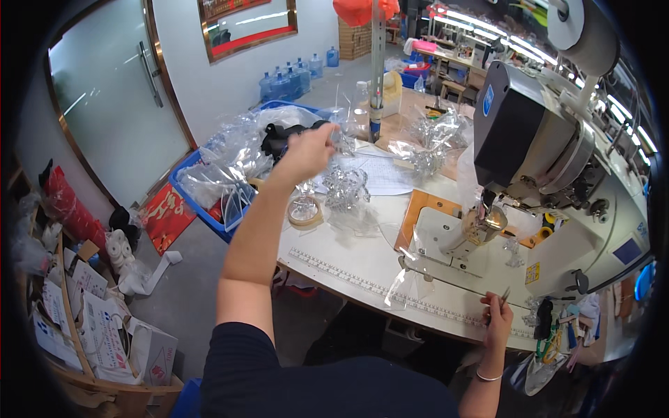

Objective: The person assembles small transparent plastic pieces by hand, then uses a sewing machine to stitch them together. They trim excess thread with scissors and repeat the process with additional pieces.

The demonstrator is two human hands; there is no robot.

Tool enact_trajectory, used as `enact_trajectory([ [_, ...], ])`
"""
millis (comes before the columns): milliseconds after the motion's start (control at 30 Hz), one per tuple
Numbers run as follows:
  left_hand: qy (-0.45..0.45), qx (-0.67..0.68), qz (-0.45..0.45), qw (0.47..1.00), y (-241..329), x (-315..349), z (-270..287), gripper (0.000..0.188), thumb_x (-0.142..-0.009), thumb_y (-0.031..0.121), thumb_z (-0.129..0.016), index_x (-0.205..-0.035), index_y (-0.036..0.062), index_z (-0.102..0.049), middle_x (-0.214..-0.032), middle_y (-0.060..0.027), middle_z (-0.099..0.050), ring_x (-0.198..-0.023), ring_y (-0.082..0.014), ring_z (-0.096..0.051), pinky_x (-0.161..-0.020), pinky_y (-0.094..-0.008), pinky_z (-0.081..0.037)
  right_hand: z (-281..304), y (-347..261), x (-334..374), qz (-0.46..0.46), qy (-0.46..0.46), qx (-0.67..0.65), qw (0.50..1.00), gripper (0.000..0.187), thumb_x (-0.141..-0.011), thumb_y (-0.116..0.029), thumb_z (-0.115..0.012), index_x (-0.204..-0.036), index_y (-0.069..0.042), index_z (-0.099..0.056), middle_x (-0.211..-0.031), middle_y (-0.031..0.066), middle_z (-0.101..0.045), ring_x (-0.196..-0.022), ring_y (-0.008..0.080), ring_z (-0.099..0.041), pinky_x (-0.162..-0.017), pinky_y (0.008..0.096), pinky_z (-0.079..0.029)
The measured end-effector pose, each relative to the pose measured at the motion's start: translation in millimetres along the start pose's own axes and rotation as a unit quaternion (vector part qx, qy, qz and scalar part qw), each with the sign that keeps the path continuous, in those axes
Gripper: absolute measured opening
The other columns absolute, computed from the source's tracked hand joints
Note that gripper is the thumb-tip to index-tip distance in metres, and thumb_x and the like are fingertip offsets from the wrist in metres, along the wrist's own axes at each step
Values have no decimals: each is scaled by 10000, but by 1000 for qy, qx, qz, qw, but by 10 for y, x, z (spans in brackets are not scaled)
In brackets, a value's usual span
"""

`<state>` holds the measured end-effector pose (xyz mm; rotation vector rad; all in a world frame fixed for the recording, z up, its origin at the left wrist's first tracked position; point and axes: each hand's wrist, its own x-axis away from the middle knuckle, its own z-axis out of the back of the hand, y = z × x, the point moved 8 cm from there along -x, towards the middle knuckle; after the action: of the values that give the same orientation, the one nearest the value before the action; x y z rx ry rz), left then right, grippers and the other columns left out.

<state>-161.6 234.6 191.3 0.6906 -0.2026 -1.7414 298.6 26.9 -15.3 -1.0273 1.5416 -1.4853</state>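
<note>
My left hand (310, 152) is stretched far out over the table beside a blue basket (202, 212). Its fingers are pinched together near some clear plastic; what they hold, if anything, is hard to make out. At the front right, my right hand (497, 322) is closed around a small pointed metal tool (506, 295), its tip showing above the fingers. A clear plastic piece (403, 289) lies on the white sewing table (334, 244), in front of the sewing machine (529, 132). Crumpled clear plastic pieces (346, 187) lie beyond, with a roll of tape (304, 210) beside them.
Clear plastic bags (240, 150) and a black item (279, 139) fill the basket. A ruler strip (369, 284) runs along the table's front edge. A metal post (376, 70) rises at the back. Scissors and cloth scraps hang at the right edge. Boxes (104, 327) stand at the lower left.
</note>
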Motion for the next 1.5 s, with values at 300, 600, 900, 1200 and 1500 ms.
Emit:
enact_trajectory([
  [300, -219, -556, -272, 754, 110, -66, -604, 169, -803, 136, -555, -800, 177, -719, -844, -37, -687, -1127, -245, -550, -1125, -577, 28, 602, 312, 73, -9, 85, -16, 996, 238, -936, -227, -567, -1030, -13, -612, -812, 42, -626, -478, 38, -425, -413, 175, -328],
  [600, -53, -380, -330, 862, -251, -222, -1260, 343, -788, 86, -577, -1107, 205, -611, -1296, -45, -485, -1314, -231, -371, -1115, -494, -194, 53, -199, 3, 229, 131, 549, 793, 372, -744, -196, -710, -1059, -33, -599, -1010, 127, -585, -929, 319, -537, -805, 406, -458],
  [900, -79, 35, -195, 977, 601, 429, -2251, 369, -834, 151, -585, -1187, 64, -526, -1149, -138, -558, -1035, -330, -559, -849, -416, -475, -1249, -163, -151, 281, -66, 439, 851, 314, -751, -211, -694, -1006, -41, -625, -973, 117, -610, -964, 329, -548, -802, 435, -448],
  [1200, 45, 138, -241, 960, 818, 613, -2253, 154, -706, 104, -728, -839, 68, -661, -858, -46, -635, -782, -246, -607, -694, -339, -501, -1662, -151, -285, 276, -80, 440, 851, 389, -790, -249, -676, -1085, -7, -603, -925, 117, -611, -886, 299, -576, -789, 390, -465],
  [1500, 43, 217, -448, 866, 1297, 1223, -1580, 149, -690, -26, -660, -810, 61, -644, -865, -38, -664, -795, -212, -650, -680, -288, -526, -1859, 270, -576, -166, -212, -116, 956, 382, -929, -327, -553, -1129, -1, -554, -920, 53, -618, -782, 111, -586, -663, 237, -478],
])
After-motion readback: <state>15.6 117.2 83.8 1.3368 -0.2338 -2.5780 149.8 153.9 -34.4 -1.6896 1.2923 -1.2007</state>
